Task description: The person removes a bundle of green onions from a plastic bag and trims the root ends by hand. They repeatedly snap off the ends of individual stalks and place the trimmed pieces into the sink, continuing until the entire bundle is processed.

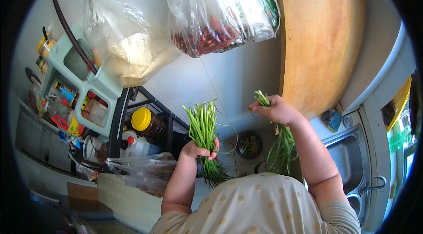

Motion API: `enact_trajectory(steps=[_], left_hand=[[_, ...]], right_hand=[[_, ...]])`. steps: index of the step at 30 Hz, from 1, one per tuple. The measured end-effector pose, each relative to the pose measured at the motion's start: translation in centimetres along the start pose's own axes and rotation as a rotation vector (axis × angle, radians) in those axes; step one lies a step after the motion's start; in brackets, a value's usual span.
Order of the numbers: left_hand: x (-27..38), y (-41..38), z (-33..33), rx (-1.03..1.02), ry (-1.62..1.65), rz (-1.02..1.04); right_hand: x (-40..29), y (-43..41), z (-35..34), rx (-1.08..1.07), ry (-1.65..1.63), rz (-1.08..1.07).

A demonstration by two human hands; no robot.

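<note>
My left hand [200, 149] is closed around a thick bunch of green leafy stalks [202, 120]. The pale cut ends point up and the darker leaves hang below the fist. One thin stem curls out to the right of the bunch. In my right hand [279, 110] is a smaller bunch of the same greens [282, 149], its stalk ends poking out past the thumb and its leaves drooping beneath. Between the hands, lower down, a dark round container [249, 144] holds some plant scraps.
A wooden board [320, 35] stands upright at the right, near a steel sink [347, 161] with a tap. Clear plastic bags [218, 12] hang on the tiled wall, one with dried red chillies. At left a black rack [115, 128] holds jars, bottles and a pale green plastic organiser [114, 90].
</note>
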State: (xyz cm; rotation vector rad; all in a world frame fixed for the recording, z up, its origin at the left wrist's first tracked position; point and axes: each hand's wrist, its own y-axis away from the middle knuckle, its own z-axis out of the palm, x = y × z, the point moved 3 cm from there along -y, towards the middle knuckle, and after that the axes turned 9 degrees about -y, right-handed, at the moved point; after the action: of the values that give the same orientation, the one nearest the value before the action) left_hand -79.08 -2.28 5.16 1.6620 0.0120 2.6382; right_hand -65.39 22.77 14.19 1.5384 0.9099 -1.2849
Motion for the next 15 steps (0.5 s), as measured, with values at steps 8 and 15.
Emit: enact_trajectory(steps=[8, 15], left_hand=[[-0.5, -0.1, -0.2, -0.12, 0.075, 0.072], [-1.0, -0.7, 0.4, -0.139, 0.146, 0.068]], right_hand=[[7.6, -3.1, 1.6, 0.028, 0.558, 0.087], [7.3, -3.6, 1.8, 0.004, 0.445, 0.102]])
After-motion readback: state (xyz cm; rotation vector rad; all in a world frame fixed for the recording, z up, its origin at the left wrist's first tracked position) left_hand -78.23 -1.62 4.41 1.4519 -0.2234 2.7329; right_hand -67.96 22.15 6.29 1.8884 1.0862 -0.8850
